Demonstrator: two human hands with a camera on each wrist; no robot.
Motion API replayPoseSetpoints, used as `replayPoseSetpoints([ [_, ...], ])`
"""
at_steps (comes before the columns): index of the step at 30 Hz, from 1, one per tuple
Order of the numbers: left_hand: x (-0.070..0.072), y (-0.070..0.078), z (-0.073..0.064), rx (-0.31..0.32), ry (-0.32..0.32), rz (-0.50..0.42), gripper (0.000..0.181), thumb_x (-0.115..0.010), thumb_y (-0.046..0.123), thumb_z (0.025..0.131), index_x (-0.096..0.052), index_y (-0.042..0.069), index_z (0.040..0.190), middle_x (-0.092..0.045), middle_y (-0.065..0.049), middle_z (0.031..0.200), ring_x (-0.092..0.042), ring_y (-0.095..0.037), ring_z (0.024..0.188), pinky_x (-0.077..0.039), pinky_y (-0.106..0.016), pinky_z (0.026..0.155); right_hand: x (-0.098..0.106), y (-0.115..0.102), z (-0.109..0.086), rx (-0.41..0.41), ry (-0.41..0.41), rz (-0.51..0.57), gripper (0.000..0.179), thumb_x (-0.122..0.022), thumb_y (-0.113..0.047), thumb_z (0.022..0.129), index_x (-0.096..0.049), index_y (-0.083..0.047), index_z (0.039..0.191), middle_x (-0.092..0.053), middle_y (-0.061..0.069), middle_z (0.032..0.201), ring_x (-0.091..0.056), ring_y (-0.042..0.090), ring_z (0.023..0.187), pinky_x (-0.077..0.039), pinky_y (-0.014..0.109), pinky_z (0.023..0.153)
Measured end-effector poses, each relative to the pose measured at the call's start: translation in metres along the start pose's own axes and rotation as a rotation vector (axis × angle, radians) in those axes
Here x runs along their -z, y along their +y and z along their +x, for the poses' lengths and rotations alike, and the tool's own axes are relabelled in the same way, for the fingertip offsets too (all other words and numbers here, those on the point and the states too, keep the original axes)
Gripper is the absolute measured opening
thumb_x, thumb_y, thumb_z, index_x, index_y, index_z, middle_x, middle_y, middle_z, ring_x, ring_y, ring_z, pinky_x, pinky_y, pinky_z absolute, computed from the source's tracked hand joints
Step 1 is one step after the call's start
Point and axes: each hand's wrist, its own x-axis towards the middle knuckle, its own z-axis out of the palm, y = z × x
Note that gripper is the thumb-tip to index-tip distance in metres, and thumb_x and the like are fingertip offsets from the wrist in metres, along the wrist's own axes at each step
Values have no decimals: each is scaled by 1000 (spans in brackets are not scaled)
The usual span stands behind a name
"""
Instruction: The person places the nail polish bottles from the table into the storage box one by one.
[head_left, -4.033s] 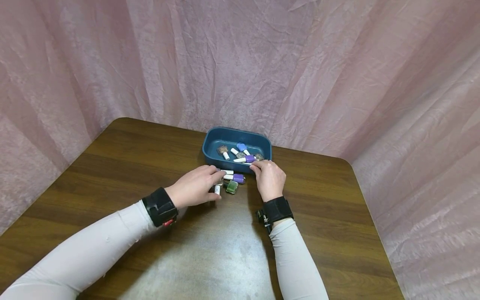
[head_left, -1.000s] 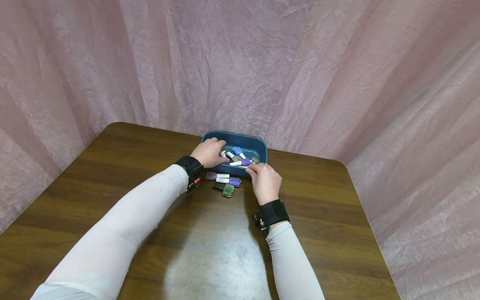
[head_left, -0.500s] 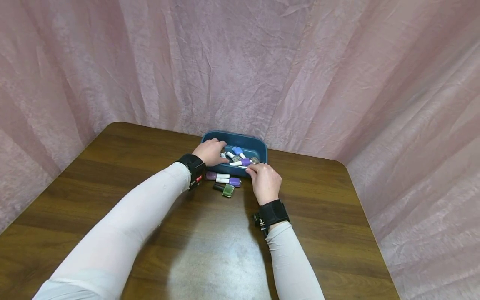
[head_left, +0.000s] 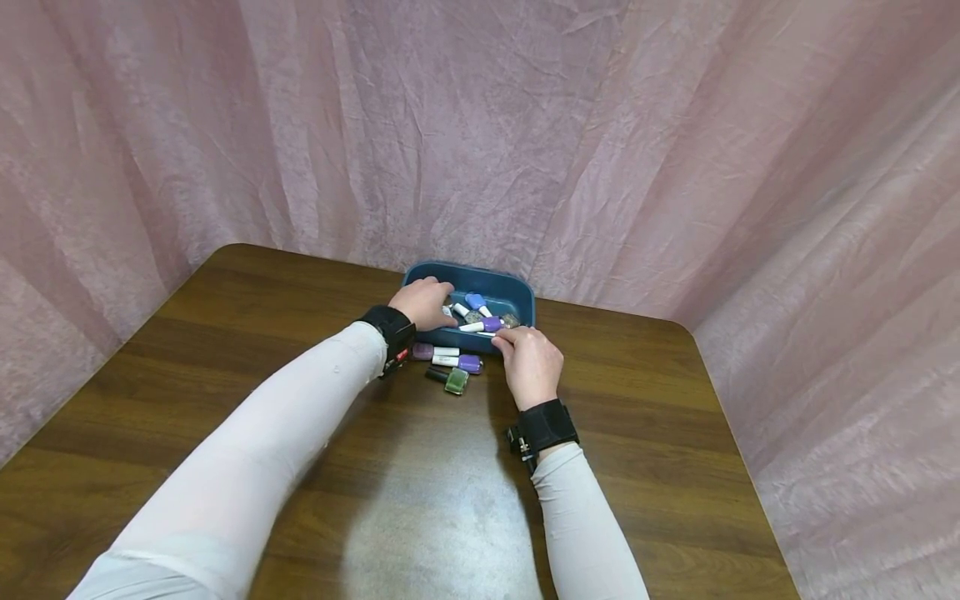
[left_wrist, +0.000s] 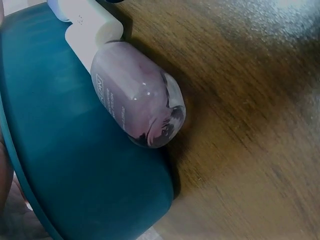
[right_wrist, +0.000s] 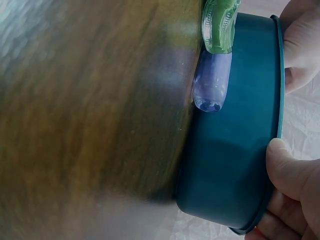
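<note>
My left hand (head_left: pixel 423 304) reaches down into the left end of a dark teal plastic tub (head_left: pixel 517 287). A white cap shows between its spread thumb and forefinger; the fingertips are hidden, so I cannot tell whether they grip it. My right hand (head_left: pixel 531 367) grips the tub's near rim, thumb (right_wrist: pixel 287 170) outside and fingers beyond the rim in the right wrist view. Several nail polish bottles lie in the tub, among them a blue one (head_left: pixel 475 302) and a purple one (head_left: pixel 492 325).
On the wooden table (head_left: pixel 645 433), a mauve nail polish bottle (left_wrist: pixel 132 92), a purple one (head_left: pixel 470 364) and a green one with a black cap (head_left: pixel 456 382) lie before the tub's near wall. A pink curtain (head_left: pixel 480 142) hangs behind the table.
Since the oldest frame my left hand has gone from the bottles on the table into the tub, and a white-capped bottle has left the table. Lately it edges slightly right; my right hand stays.
</note>
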Motion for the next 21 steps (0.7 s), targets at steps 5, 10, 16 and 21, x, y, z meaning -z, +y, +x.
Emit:
replayPoseSetpoints([
  [5, -1, 1, 2, 1, -5, 12, 74, -86, 38, 99, -59, 4, 158, -65, -20, 146, -59, -38, 137, -50, -53, 116, 0, 0, 0, -6, -9, -7, 12, -84, -30, 98, -90, -20, 104, -83, 2, 101, -78, 27, 95, -62, 50, 70],
  [10, -5, -2, 8, 1, 3, 21, 75, -87, 38, 97, -59, 4, 157, -64, -20, 146, -59, -38, 137, -50, -53, 116, 0, 0, 0, -1, -3, -13, 12, -85, -30, 98, -90, -20, 104, -83, 1, 100, -78, 26, 95, -61, 49, 70],
  [16, -4, -1, 8, 4, 0, 19, 76, -89, 36, 96, -59, 4, 158, -63, -21, 148, -59, -38, 138, -50, -54, 117, 1, 0, 0, 6, 5, -13, 13, -85, -30, 98, -90, -19, 104, -83, 1, 100, -78, 26, 94, -61, 49, 69],
  [21, -3, 0, 7, 2, 7, 11, 75, -90, 35, 95, -60, 4, 157, -64, -21, 146, -59, -38, 137, -50, -54, 116, 1, 0, 0, 8, 8, -6, 13, -85, -29, 98, -90, -19, 104, -83, 2, 100, -78, 26, 95, -61, 49, 69],
])
